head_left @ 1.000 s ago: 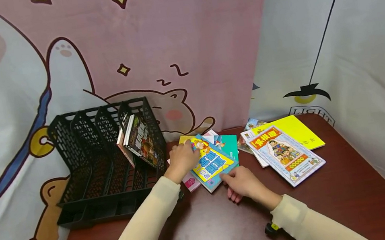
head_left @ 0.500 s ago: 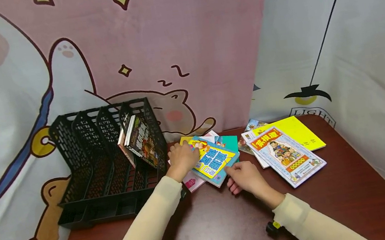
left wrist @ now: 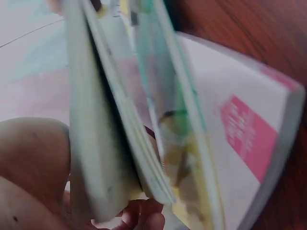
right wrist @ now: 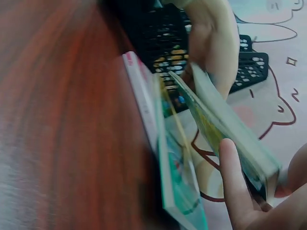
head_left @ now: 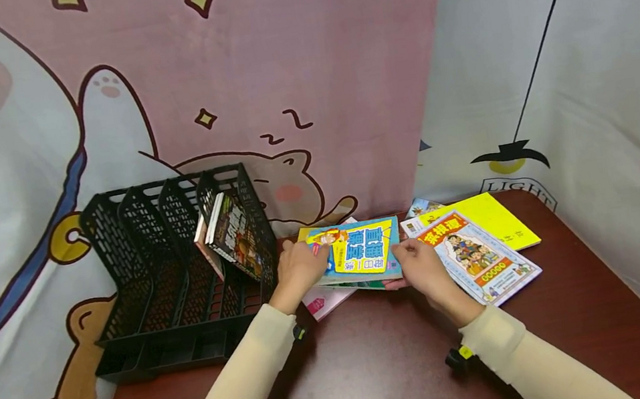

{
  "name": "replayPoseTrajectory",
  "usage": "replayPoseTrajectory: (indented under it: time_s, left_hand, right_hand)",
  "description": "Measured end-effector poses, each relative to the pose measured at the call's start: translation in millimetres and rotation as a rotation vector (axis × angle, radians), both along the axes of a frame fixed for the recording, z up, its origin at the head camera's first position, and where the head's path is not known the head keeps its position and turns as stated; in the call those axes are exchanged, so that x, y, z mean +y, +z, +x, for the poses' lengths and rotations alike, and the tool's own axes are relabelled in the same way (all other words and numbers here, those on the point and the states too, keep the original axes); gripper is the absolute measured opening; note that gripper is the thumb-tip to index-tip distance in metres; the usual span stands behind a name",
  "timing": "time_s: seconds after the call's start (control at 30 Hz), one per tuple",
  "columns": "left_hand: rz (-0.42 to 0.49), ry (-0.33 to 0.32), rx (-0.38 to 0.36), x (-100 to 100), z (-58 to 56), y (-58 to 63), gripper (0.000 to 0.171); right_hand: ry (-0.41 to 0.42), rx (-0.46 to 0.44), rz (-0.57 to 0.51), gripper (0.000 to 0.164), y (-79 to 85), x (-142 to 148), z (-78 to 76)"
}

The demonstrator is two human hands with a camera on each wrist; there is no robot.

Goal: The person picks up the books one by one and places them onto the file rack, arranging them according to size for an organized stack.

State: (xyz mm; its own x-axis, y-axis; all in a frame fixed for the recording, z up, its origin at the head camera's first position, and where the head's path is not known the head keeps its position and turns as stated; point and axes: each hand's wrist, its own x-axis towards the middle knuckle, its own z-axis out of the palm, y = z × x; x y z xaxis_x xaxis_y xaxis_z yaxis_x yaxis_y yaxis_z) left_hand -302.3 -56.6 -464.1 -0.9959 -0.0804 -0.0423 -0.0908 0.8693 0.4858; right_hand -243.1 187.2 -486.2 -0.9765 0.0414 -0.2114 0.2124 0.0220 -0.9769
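Note:
A blue-and-yellow book (head_left: 365, 244) lies face up between my hands, close over a pile of others. My left hand (head_left: 301, 269) grips its left end, thumb on the cover and fingers curled underneath. The right hand (head_left: 426, 270) pinches its right end. In the left wrist view its page edges (left wrist: 93, 143) stand beside a second layer of pages (left wrist: 127, 110), with a dark gap between. One finger (right wrist: 231, 167) of the right hand lies along the underside in the right wrist view. Beneath are a green-edged book (right wrist: 168, 187) and a white-and-pink book (left wrist: 240, 129).
At the left stands a black file rack (head_left: 172, 273), with a dark-covered book (head_left: 237, 237) leaning in its right-hand slot. To the right, a white-and-orange book (head_left: 474, 260) overlaps a yellow book (head_left: 489, 217). A printed curtain (head_left: 328, 77) hangs behind the brown table (head_left: 373, 374).
The blue-and-yellow book has turned from slanted to nearly level across, its right end swinging up and away. My right hand has moved forward and right with it; the left has barely shifted.

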Motion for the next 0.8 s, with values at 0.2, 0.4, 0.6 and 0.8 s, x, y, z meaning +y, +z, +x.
replayPoseTrajectory:
  time_s: [0.2, 0.4, 0.6, 0.8]
  left_hand:
    - [0.185, -0.033, 0.025, -6.1, 12.6, 22.7, 0.070]
    - [0.358, -0.067, 0.079, -17.6, 20.3, 38.8, 0.060]
    - [0.438, -0.097, 0.106, -22.2, 28.0, 37.0, 0.067]
    - [0.442, -0.132, 0.122, -21.2, 35.5, 27.6, 0.070]
  right_hand:
    - [0.019, 0.028, -0.088, 0.051, 13.5, 11.4, -7.7]
    - [0.016, 0.061, -0.114, 0.052, 23.9, 19.4, -10.2]
    - [0.023, 0.044, -0.117, 0.047, 25.0, 18.4, -11.8]
    - [0.037, 0.008, -0.116, 0.048, 21.5, 14.4, -13.2]
